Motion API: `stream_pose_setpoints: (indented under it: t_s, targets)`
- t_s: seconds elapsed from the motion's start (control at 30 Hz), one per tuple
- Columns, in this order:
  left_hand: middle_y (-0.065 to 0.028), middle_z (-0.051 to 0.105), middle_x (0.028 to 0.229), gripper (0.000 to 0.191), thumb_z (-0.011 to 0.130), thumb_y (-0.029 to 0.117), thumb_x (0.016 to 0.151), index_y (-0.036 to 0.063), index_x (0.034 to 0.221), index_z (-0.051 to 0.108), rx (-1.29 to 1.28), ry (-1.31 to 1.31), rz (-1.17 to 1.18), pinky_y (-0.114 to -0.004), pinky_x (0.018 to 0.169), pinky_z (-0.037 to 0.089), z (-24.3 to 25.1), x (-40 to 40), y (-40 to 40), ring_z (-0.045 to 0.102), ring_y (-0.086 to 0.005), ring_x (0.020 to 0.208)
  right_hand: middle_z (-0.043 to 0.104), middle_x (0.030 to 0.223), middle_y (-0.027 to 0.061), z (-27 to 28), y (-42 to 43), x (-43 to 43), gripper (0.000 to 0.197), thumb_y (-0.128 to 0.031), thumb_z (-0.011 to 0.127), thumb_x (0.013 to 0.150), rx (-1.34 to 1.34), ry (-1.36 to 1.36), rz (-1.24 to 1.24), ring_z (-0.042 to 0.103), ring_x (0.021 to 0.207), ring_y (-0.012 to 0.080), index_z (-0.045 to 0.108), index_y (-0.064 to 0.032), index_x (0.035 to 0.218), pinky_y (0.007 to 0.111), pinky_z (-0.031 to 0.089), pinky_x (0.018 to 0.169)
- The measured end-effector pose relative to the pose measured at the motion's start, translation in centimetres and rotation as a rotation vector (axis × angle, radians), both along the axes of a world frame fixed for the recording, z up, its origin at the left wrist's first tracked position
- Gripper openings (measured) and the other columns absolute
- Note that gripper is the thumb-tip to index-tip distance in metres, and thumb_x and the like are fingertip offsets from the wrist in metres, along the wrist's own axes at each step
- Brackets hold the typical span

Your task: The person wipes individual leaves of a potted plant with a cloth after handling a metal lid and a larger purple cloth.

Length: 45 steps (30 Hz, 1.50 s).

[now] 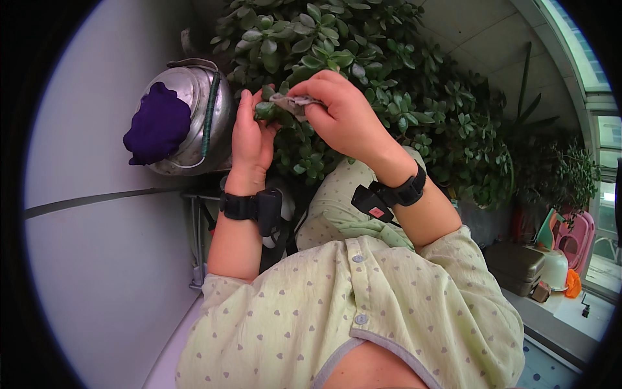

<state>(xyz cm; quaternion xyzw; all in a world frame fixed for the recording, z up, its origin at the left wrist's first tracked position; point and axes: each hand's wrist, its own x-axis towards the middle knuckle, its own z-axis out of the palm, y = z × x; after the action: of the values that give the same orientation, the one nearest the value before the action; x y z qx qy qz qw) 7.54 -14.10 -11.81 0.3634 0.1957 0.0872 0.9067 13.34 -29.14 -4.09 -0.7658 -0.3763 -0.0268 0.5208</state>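
A large jade plant (316, 53) with thick green leaves fills the space before me. My right hand (340, 114) pinches a crumpled greyish cloth or tissue (294, 103) between thumb and fingers, against a sprig at the plant's left side. Around the same sprig, my left hand (252, 138) is cupped with its thumb raised. A broad leaf (265, 111) lies between that thumb and the fingers, which are partly hidden behind the foliage. Whether the left fingers grip the sprig is not visible. Each wrist wears a black strap with a small device.
Left of the plant stands a metal kettle (218, 112) with a green-wrapped handle and a dark purple cloth (160, 124) on top. A pale wall panel (97, 253) borders my left. At right are a brown case (515, 267), a pink plastic item (576, 238) and windows (607, 155).
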Motion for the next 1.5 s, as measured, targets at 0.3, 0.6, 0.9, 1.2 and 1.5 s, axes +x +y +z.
stream_pose_setpoints:
  t_s: [0.3, 0.6, 0.9, 1.2, 1.5]
  targets:
    - [-0.0044, 0.062, 0.109, 0.054, 0.033, 0.05, 0.101, 0.0038, 0.114, 0.058, 0.001, 0.051, 0.053, -0.033, 0.089, 0.042, -0.3, -0.6, -0.7, 0.056, -0.0155, 0.102, 0.06, 0.096, 0.0027, -3.4, 2.8, 1.6, 0.019, -0.003, 0.06, 0.076, -0.373, -0.432, 0.145, 0.057, 0.092, 0.0254, 0.071, -0.0096, 0.089, 0.035, 0.052, 0.071]
    - [-0.0064, 0.064, 0.1, 0.058, 0.034, 0.052, 0.1, 0.0007, 0.105, 0.06, 0.023, 0.009, 0.111, -0.031, 0.084, 0.046, -1.0, -0.6, 0.1, 0.059, -0.0164, 0.093, 0.059, 0.089, 0.0011, -1.5, 3.0, 3.4, 0.018, -0.009, 0.064, 0.07, -0.167, -0.671, 0.218, 0.056, 0.087, 0.0225, 0.071, -0.0123, 0.087, 0.033, 0.051, 0.071]
    - [-0.0066, 0.064, 0.097, 0.058, 0.034, 0.054, 0.099, 0.0029, 0.1, 0.062, -0.006, 0.035, 0.082, -0.031, 0.079, 0.047, -0.6, -0.9, 0.4, 0.059, -0.0169, 0.088, 0.057, 0.088, 0.0018, -2.4, 1.7, 2.9, 0.017, -0.01, 0.065, 0.069, -0.284, -0.666, -0.035, 0.056, 0.085, 0.022, 0.068, -0.013, 0.085, 0.034, 0.051, 0.064]
    - [-0.0048, 0.064, 0.102, 0.047, 0.038, 0.046, 0.101, 0.0045, 0.107, 0.06, 0.229, 0.03, 0.009, -0.032, 0.083, 0.046, -0.6, -0.8, 0.7, 0.059, -0.0151, 0.093, 0.059, 0.089, 0.0122, -1.4, -2.3, 1.1, 0.016, -0.006, 0.064, 0.069, -0.775, -0.45, -0.011, 0.06, 0.086, 0.0274, 0.069, -0.0091, 0.083, 0.039, 0.053, 0.067]
    - [-0.0171, 0.055, 0.127, 0.046, 0.04, 0.03, 0.103, -0.0054, 0.131, 0.047, 0.594, -0.164, 0.303, -0.036, 0.105, 0.038, 3.6, 2.3, 1.9, 0.052, -0.0242, 0.12, 0.06, 0.093, 0.0127, 6.3, -1.5, 1.9, 0.021, 0.002, 0.055, 0.077, 0.003, -0.096, -0.007, 0.061, 0.083, 0.0301, 0.068, -0.0019, 0.094, 0.036, 0.051, 0.072]
